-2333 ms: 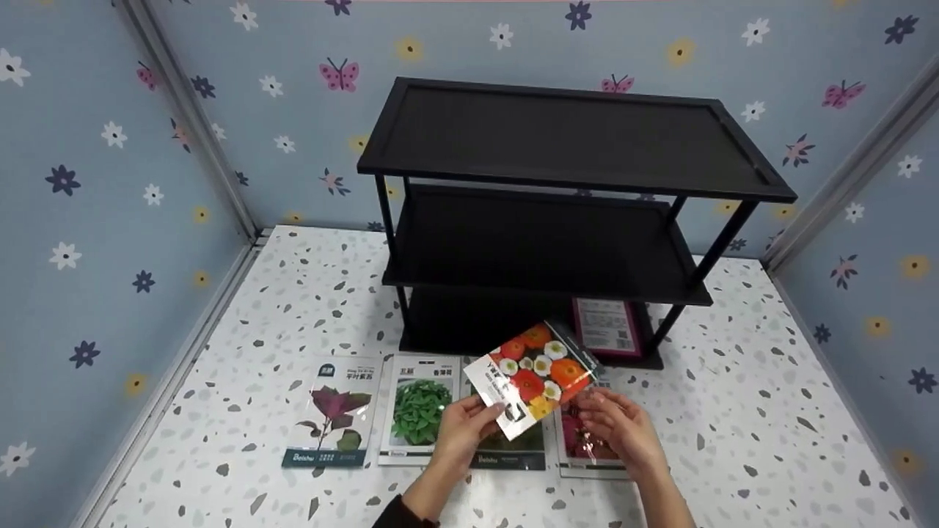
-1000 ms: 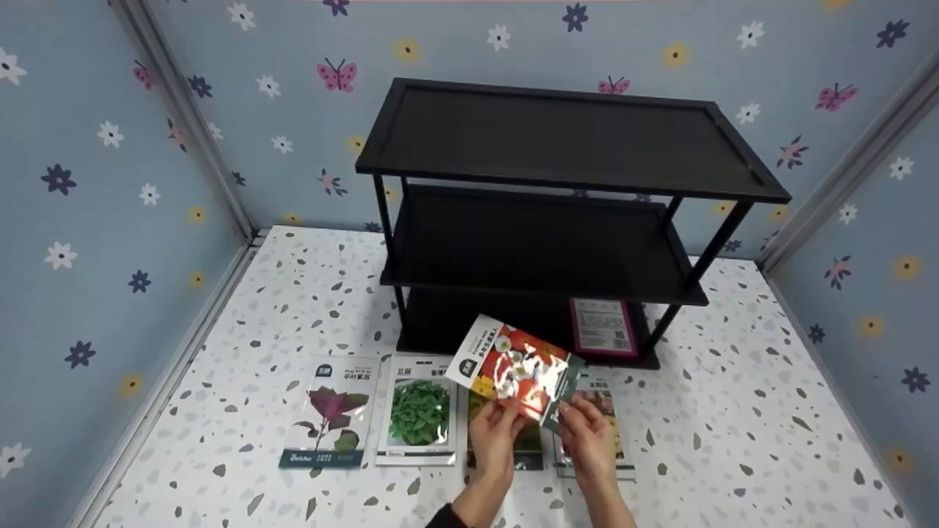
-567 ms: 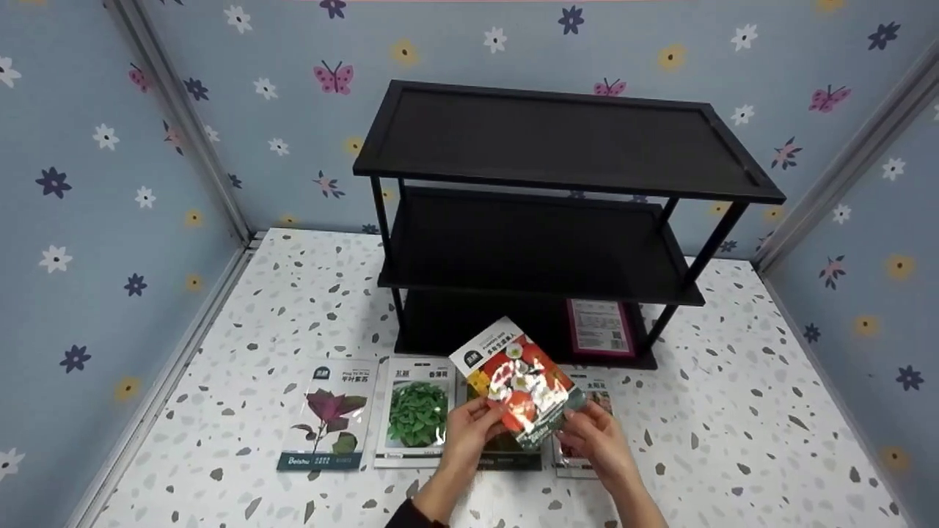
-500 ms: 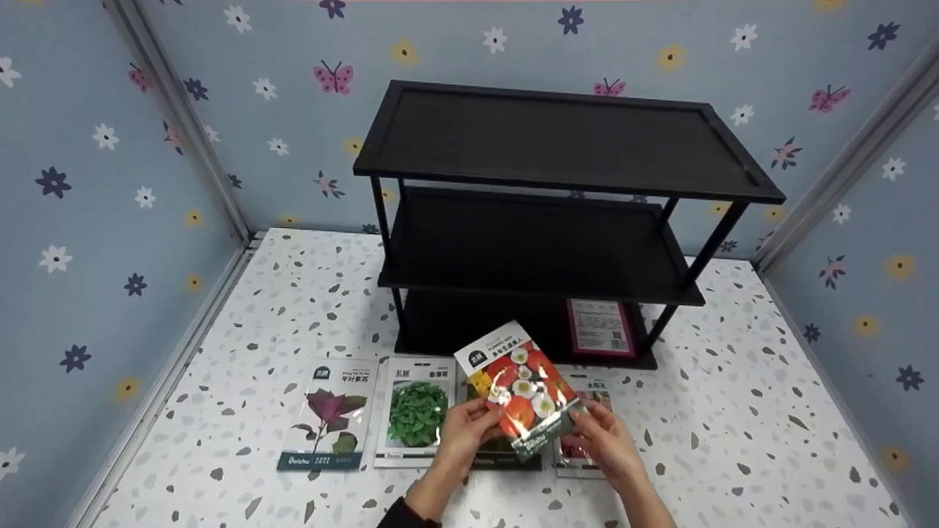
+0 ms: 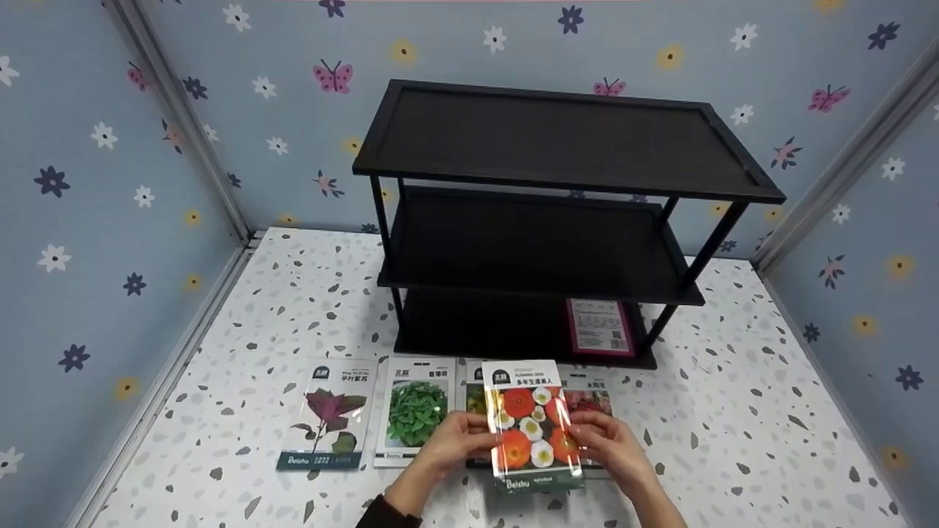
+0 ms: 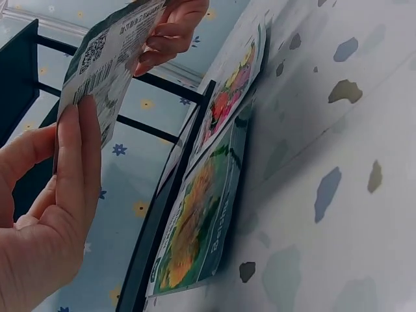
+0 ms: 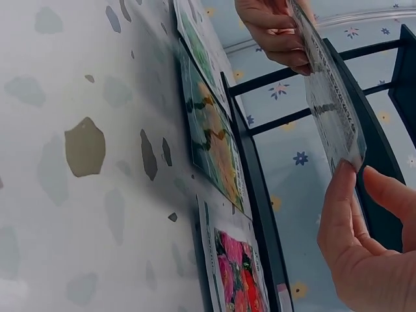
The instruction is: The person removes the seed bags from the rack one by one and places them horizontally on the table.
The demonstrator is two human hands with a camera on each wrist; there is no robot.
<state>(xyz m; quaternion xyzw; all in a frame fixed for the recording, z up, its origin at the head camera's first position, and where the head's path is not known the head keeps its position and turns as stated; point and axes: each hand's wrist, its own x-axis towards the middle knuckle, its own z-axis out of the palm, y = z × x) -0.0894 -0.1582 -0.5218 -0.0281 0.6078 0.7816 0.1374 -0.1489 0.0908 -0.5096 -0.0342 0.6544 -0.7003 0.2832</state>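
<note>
Table (image 5: 733,440): white top with grey flecks, spread under both my hands.

Shelf rack (image 5: 565,139): black, three levels, standing on the table well beyond my hands. A pink-edged packet (image 5: 599,327) lies on its lowest level, beyond my right hand.

Row of packets lying flat on the table, just under and to the left of my hands:
- purple-leaf packet (image 5: 330,414), farthest to the left of my left hand;
- green-leaf packet (image 5: 417,411), just left of my left hand;
- yellow-flower packet (image 6: 201,227), below my left hand, mostly covered in the head view;
- pink-flower packet (image 5: 590,400), below my right hand, partly covered.

Flower packet (image 5: 532,425): orange and white blooms on the front, barcode and small print on the back as my wrist views show. I hold it upright, face toward me, between my two hands and above the row, clear of the table.

Left hand (image 5: 456,440): closed on the left edge of the flower packet, thumb at the front, fingers (image 6: 78,162) laid along the back.

Right hand (image 5: 612,444): closed on the right edge of the same packet, pinching it between thumb and fingers (image 7: 341,208).
</note>
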